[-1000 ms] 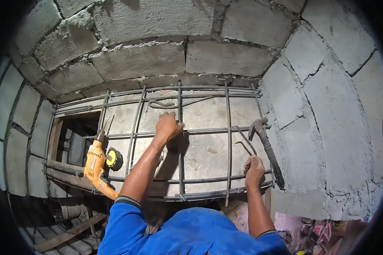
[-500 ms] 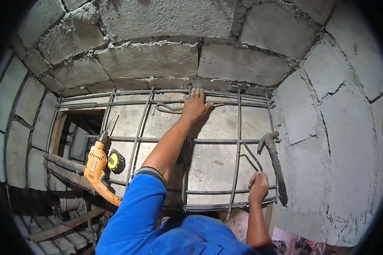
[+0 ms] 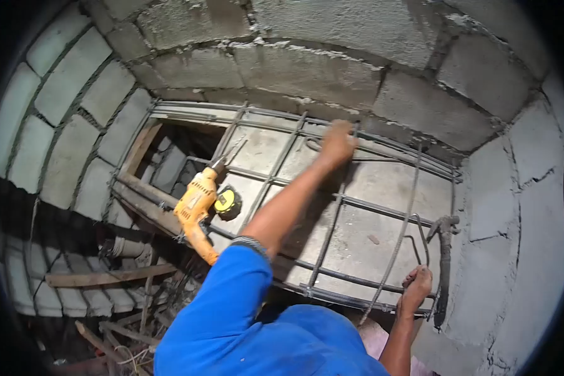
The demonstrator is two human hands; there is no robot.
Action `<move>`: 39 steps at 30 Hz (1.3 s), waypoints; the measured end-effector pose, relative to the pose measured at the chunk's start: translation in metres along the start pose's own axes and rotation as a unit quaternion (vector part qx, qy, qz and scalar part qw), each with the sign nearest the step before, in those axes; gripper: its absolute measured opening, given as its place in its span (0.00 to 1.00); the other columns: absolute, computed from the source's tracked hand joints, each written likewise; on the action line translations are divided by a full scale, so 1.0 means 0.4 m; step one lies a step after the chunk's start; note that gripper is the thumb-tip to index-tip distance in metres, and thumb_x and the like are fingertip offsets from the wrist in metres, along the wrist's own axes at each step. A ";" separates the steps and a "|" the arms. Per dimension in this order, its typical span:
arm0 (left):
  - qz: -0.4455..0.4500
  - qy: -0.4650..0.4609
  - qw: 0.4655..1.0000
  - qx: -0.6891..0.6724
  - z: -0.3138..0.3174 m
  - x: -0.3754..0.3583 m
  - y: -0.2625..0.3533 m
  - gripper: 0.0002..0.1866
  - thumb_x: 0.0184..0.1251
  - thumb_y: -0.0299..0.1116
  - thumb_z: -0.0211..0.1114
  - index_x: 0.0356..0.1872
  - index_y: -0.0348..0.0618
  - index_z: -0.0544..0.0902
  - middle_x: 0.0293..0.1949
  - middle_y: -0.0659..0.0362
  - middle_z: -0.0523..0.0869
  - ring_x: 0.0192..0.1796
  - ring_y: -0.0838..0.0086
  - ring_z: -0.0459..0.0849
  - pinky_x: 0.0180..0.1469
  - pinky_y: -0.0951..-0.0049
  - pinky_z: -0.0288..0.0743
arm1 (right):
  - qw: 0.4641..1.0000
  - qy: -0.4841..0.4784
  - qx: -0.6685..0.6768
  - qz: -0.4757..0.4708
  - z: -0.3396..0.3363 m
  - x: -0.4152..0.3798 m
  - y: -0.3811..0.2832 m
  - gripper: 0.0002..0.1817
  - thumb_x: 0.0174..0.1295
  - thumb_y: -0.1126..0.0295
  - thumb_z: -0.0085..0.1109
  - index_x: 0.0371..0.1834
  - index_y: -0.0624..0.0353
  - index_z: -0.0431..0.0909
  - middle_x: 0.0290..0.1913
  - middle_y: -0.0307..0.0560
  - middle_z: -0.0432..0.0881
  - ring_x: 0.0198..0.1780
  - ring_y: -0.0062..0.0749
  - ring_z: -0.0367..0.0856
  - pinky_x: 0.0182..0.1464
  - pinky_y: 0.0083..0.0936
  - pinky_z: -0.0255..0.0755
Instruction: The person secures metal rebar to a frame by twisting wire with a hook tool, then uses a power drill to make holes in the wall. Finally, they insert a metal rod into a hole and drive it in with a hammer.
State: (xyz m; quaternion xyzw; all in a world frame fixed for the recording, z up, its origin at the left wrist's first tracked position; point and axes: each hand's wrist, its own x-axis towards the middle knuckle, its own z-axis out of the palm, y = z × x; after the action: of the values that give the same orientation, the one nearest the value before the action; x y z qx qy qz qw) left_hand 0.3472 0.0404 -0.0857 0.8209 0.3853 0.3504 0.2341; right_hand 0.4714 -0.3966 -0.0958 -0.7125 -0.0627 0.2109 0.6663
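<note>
A grid of steel rebar (image 3: 336, 227) lies over a pale board (image 3: 370, 213) below a block wall. My left hand (image 3: 338, 143) is at the grid's far side, its fingers curled over a rebar there, slightly blurred. Beside it lies a looped thin bar (image 3: 312, 144). At the near right, my right hand (image 3: 418, 285) is closed around a bent steel rod (image 3: 425, 241) whose curved top rises above the grid. A claw hammer (image 3: 445, 263) with a dark wrapped handle rests on the grid's right end, close to the right hand.
A yellow drill (image 3: 194, 203) with its bit fitted lies on the left of the grid, next to a tape measure (image 3: 227, 203). Beyond it is a wood-framed opening (image 3: 145, 147). Block walls (image 3: 307, 69) enclose the far side; loose timber (image 3: 109, 277) is below left.
The view has turned, so the grid now slopes down to the right. My left hand has gone from spread fingers to curled ones. The rod in my right hand has shifted towards the hammer.
</note>
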 end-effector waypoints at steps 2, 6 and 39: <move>-0.090 0.060 0.994 -0.034 -0.105 0.014 -0.015 0.19 0.62 0.41 0.68 0.48 0.37 0.87 0.49 0.44 0.88 0.53 0.51 0.85 0.58 0.56 0.77 | 0.998 -0.011 -0.056 0.003 0.031 -0.014 -0.062 0.11 0.75 0.62 0.51 0.37 0.57 0.72 0.28 0.37 0.74 0.24 0.19 0.70 0.24 0.17 0.65; -0.210 0.016 0.975 -0.071 -0.128 0.063 -0.112 0.14 0.64 0.37 0.67 0.39 0.33 0.87 0.34 0.40 0.88 0.37 0.51 0.89 0.39 0.53 0.82 | 0.972 -0.092 -0.123 -0.179 0.193 0.028 -0.193 0.11 0.70 0.67 0.57 0.47 0.64 0.77 0.32 0.45 0.81 0.29 0.27 0.78 0.33 0.23 0.74; -0.518 0.167 0.671 -0.504 0.168 0.229 -0.062 0.07 0.65 0.20 0.59 0.39 0.24 0.79 0.32 0.45 0.86 0.27 0.61 0.87 0.21 0.64 0.75 | 0.896 -0.101 -0.318 -0.294 0.627 0.243 -0.130 0.14 0.73 0.63 0.52 0.45 0.66 0.75 0.36 0.71 0.81 0.40 0.69 0.80 0.41 0.54 0.74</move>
State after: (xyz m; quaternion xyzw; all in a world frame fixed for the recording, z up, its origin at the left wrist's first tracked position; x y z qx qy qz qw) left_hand 0.4282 0.1203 -0.1094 0.1747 0.5465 0.4449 0.6877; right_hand 0.4727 -0.1236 -0.0720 -0.8103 -0.3996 0.0454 0.4262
